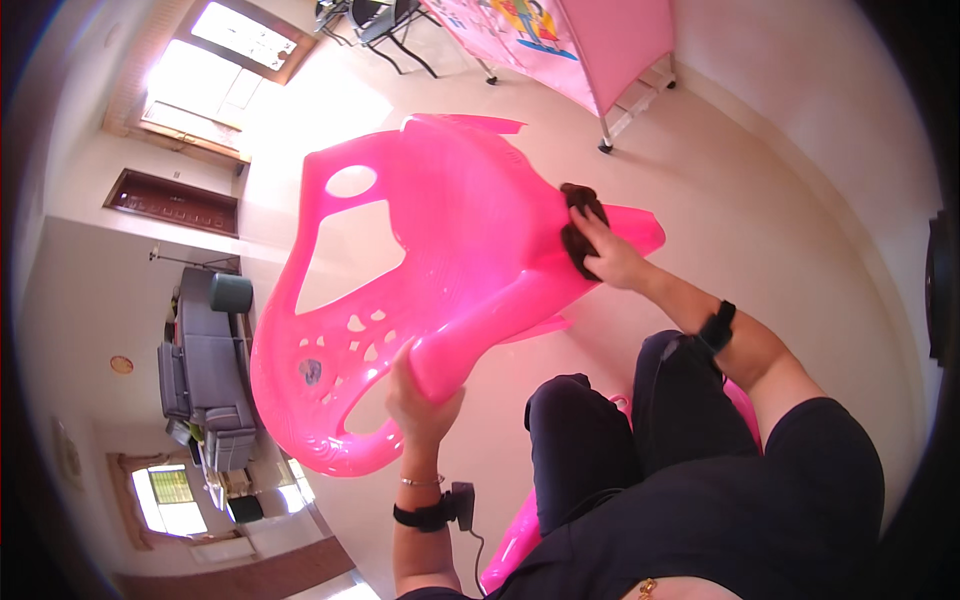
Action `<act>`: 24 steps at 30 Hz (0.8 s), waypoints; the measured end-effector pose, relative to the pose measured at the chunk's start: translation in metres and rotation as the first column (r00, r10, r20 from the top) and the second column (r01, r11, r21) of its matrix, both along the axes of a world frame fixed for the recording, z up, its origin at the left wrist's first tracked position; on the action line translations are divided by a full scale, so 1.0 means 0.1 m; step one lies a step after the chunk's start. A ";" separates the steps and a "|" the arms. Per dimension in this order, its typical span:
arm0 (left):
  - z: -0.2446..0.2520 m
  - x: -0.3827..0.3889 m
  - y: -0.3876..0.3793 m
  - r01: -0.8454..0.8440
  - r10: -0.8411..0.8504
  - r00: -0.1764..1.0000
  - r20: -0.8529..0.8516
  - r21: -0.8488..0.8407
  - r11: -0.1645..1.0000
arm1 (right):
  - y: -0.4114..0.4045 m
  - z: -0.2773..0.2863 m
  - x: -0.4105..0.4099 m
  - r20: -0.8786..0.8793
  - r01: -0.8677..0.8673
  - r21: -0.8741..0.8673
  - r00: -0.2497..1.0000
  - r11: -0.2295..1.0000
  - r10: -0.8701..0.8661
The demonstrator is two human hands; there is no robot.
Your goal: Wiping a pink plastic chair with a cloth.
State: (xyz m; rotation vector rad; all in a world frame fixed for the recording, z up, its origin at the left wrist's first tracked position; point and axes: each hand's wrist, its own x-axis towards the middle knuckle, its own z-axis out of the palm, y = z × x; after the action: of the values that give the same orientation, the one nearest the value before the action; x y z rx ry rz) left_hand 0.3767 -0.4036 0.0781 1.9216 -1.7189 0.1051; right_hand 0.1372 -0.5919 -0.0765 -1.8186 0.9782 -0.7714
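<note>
A pink plastic armchair (480,217) is held tilted on its side before me, its pierced backrest towards the left. My left hand (424,397) grips the end of one armrest, fingers wrapped round it. With my right hand (611,259) I press a dark brown cloth (581,236) against the chair near the base of a leg. Part of the cloth is hidden beneath my fingers. A small round sticker (310,372) shows on the backrest.
I sit on another pink plastic seat (517,536). Beyond the held chair stands a pink fabric-covered frame on casters (630,45), with black chairs (382,22) near it. A grey sofa (214,360) lies farther off at the left. A cable (480,555) hangs from my left forearm band.
</note>
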 end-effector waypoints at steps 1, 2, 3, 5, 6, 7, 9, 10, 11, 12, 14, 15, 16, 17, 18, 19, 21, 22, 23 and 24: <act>0.01 -0.02 0.02 -0.008 0.008 1.000 -0.016 0.022 1.000 | 0.15 0.28 0.08 0.067 -0.088 -0.017 0.994 0.996 0.089; 0.01 -0.03 0.07 -0.019 0.021 0.999 -0.034 0.044 0.999 | 0.34 0.54 0.19 0.131 -0.178 -0.038 0.975 0.983 0.182; 0.00 -0.07 0.06 -0.029 0.030 0.999 -0.035 0.032 0.999 | 0.52 0.75 0.25 0.243 -0.255 -0.115 0.930 0.960 0.276; -0.02 -0.17 0.01 -0.028 0.027 1.000 0.012 0.056 0.998 | 0.91 1.08 0.40 0.227 -0.340 -0.343 0.875 0.876 0.428; -0.06 -0.20 -0.01 -0.022 0.022 0.999 0.043 0.007 1.000 | 1.10 1.21 0.49 0.103 -0.365 -0.482 0.879 0.797 0.466; -0.06 -0.24 -0.04 -0.016 0.014 0.999 0.029 0.069 0.998 | 1.26 1.30 0.55 0.004 -0.275 -0.584 0.940 0.764 0.342; -0.06 -0.24 0.00 -0.020 0.019 1.000 0.015 0.121 0.992 | 1.27 1.10 0.59 0.054 -0.176 -0.607 0.964 0.775 0.261; -0.08 -0.20 0.01 0.053 -0.052 0.999 -0.015 0.120 0.991 | 1.23 0.91 0.62 0.110 -0.069 -0.619 0.979 0.782 0.173; -0.10 -0.17 0.00 0.126 -0.122 0.992 -0.046 0.113 0.986 | 1.13 0.63 0.63 0.155 0.015 -0.579 0.983 0.815 0.093; -0.05 -0.06 0.10 0.102 -0.098 0.994 -0.044 0.103 0.989 | 1.14 0.74 0.56 0.127 0.044 -0.459 0.992 0.887 0.017; 0.14 0.15 0.28 0.228 -0.217 0.974 -0.069 0.266 0.937 | 1.01 0.51 0.33 0.121 0.052 -0.374 0.993 0.926 -0.007; 0.18 0.38 0.42 0.168 -0.221 0.974 0.052 0.491 0.855 | 0.98 0.42 0.25 0.076 0.066 -0.355 0.996 0.933 -0.041; 0.14 0.63 0.62 0.086 -0.189 0.971 0.144 0.528 0.845 | 0.97 0.31 0.17 0.069 0.060 -0.358 0.997 0.932 -0.038; 0.10 0.81 0.80 -0.003 -0.157 0.958 0.241 0.554 0.832 | 0.96 0.22 0.11 0.068 0.090 -0.330 0.995 0.940 -0.072; 0.07 0.89 0.91 -0.006 -0.150 0.959 0.239 0.550 0.835 | 0.94 0.15 0.09 0.067 0.120 -0.302 0.992 0.946 -0.104; 0.05 0.95 1.00 -0.116 -0.064 0.963 0.263 0.614 0.781 | 0.92 0.08 0.07 0.065 0.114 -0.307 0.993 0.945 -0.099; -0.03 1.04 1.13 -0.234 0.036 0.954 0.297 0.665 0.709 | 0.93 0.12 0.12 0.113 0.149 -0.282 0.986 0.948 -0.121; -0.09 1.05 1.15 -0.160 -0.007 0.954 0.298 0.533 0.831 | 0.95 0.14 0.16 0.114 0.142 -0.288 0.987 0.947 -0.113; -0.16 1.05 1.21 -0.079 -0.047 0.951 0.304 0.389 0.918 | 1.04 0.36 0.23 0.320 0.048 -0.013 0.947 0.999 -0.042; -0.15 1.00 1.23 -0.085 -0.039 0.953 0.299 0.389 0.917 | 1.14 0.58 0.28 0.516 -0.102 0.240 0.856 0.965 -0.037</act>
State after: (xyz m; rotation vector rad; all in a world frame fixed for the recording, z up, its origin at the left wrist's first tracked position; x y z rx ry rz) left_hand 0.4764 -0.2809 0.0633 2.3194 -2.0435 0.0622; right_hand 0.1656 -0.4777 -0.0185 -1.2936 0.6506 -0.9950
